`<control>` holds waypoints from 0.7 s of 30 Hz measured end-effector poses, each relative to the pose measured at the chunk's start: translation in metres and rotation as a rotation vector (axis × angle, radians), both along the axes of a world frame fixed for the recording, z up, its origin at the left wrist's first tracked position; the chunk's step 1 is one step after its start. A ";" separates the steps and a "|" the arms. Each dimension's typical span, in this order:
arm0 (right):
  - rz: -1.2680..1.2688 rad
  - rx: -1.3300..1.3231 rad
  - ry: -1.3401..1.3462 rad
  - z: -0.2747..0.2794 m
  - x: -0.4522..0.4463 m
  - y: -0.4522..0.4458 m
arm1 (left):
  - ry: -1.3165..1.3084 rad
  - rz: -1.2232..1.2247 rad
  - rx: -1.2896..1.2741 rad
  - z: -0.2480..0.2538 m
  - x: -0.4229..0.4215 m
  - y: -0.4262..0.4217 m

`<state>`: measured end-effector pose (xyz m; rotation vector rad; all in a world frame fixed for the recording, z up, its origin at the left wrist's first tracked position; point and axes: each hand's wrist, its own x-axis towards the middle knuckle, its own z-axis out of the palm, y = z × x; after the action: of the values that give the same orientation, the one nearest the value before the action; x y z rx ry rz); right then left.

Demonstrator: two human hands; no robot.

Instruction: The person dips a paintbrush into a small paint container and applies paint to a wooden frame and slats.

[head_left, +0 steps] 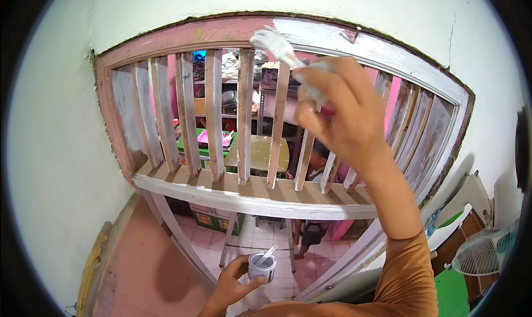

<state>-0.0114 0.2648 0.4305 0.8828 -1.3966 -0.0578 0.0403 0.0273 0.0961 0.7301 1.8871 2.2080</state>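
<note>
My right hand (343,106) is raised, its fingers wrapped round the handle of a paintbrush (272,44). The white-coated bristles touch or almost touch the top beam (221,32) of a wooden slatted frame, where old pink meets fresh white paint (316,33). Low in the view, my left hand (235,286) grips a small paint can (261,271) from the side. A pale flat stick (269,253) leans in the can. Below the brush stand upright slats (245,117), brownish with patchy white. The lower rail (233,198) has a white front face.
A bent nail (356,33) sticks out near the top beam's right part. Beyond the slats are a person (317,162), a table (260,153) and shelves. Ladder-like legs (227,239) stand below on the tiled floor. A fan (483,253) is at the lower right.
</note>
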 end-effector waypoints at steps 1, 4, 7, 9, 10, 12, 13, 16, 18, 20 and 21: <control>-0.050 -0.024 -0.013 0.001 0.000 0.002 | -0.001 0.003 0.004 0.000 0.001 -0.001; -0.136 -0.066 0.029 -0.002 0.019 0.007 | -0.025 0.012 -0.015 0.000 0.002 -0.003; -0.157 -0.165 -0.040 -0.007 0.029 0.008 | 0.009 0.016 0.004 0.000 0.000 -0.006; -0.108 -0.060 0.021 -0.006 0.030 0.007 | -0.012 0.010 -0.028 0.005 0.002 -0.007; -0.095 -0.020 0.019 -0.004 0.026 0.000 | -0.014 0.008 -0.030 0.005 0.002 -0.006; -0.055 0.065 0.025 0.000 0.015 -0.011 | -0.028 -0.025 0.001 0.006 0.004 -0.002; -0.028 0.111 0.034 0.001 0.008 -0.013 | -0.028 -0.025 -0.001 0.006 0.004 -0.001; -0.106 0.036 -0.012 0.000 0.015 -0.002 | -0.011 -0.031 0.001 0.003 0.004 0.001; -0.195 -0.043 0.000 -0.004 0.024 0.009 | -0.002 -0.012 0.003 0.000 0.006 0.001; -0.158 -0.074 -0.023 -0.009 0.034 0.015 | -0.026 0.002 0.010 0.001 0.009 0.000; -0.129 -0.113 -0.044 -0.011 0.036 0.017 | -0.047 0.008 0.011 0.002 0.010 0.000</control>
<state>0.0245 0.2822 0.4196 0.7039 -1.4822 -0.0577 0.0506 0.0276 0.0984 0.6677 1.8602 2.2216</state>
